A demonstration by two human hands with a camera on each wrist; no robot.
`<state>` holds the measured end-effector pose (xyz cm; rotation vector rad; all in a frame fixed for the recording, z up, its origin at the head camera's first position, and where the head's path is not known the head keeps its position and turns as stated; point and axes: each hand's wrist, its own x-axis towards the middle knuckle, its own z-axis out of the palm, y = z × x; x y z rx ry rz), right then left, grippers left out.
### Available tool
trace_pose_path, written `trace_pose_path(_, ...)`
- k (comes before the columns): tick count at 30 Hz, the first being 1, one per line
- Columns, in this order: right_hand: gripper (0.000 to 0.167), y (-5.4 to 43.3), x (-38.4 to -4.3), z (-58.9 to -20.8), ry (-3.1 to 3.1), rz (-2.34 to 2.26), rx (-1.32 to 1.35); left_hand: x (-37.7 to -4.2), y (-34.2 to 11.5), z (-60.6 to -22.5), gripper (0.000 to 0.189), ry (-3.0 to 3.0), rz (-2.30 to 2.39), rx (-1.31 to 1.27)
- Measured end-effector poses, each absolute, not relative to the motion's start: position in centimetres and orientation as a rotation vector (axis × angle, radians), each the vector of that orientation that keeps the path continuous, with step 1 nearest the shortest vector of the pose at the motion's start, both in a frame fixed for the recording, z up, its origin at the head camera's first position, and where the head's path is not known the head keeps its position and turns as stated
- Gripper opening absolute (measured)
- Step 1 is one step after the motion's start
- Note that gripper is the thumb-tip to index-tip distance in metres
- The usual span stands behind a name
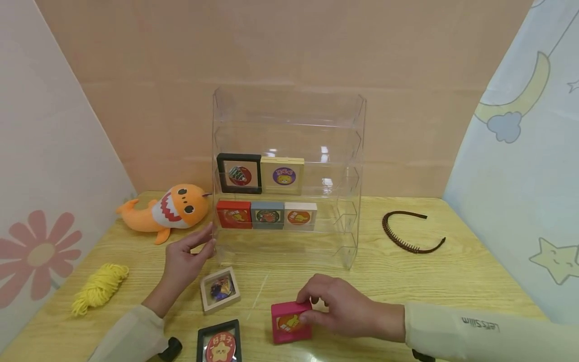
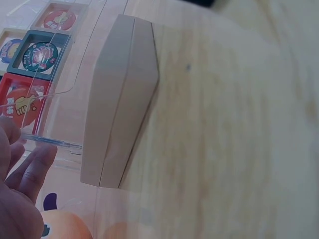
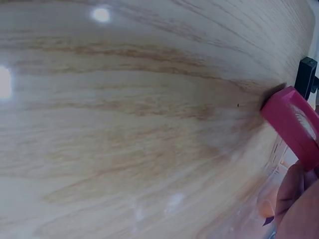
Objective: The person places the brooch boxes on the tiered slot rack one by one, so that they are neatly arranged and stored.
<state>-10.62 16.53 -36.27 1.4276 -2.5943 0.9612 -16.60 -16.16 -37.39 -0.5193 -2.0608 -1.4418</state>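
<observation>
- Pink square frame is pinched at its right edge between the thumb and fingers of the right hand.
- Clear acrylic rack is gripped at its side edge by the left hand; the hands are held well apart.
- Red frame, blue-grey frame and white frame are lined up on one tier, right of the left hand; black frame and cream frame are set a tier higher.
- Wooden frame is laid between the hands, on the surface.
- Orange shark plush is placed beyond the left hand, yellow yarn left of it.
</observation>
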Motion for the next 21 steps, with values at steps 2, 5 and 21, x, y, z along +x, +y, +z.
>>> trace_pose_path(2, 0.015, 16.7, -10.6, -36.2, -2.55, 0.966, 1.434, -16.6, -16.1, -37.4, 0.034, -2.055, -1.449, -0.526)
trace_pose_path(5, 0.014, 17.0, -10.7, -36.0, -2.496, 0.982, 1.455, -16.6, -16.1, -37.4, 0.034, -2.052, -1.457, -0.526)
trace_pose_path(21, 0.021, 18.8, -11.5, -34.8, -2.403, 0.908, 1.439, -16.8, -16.3, -37.8, 0.035, -2.018, -1.483, -0.554)
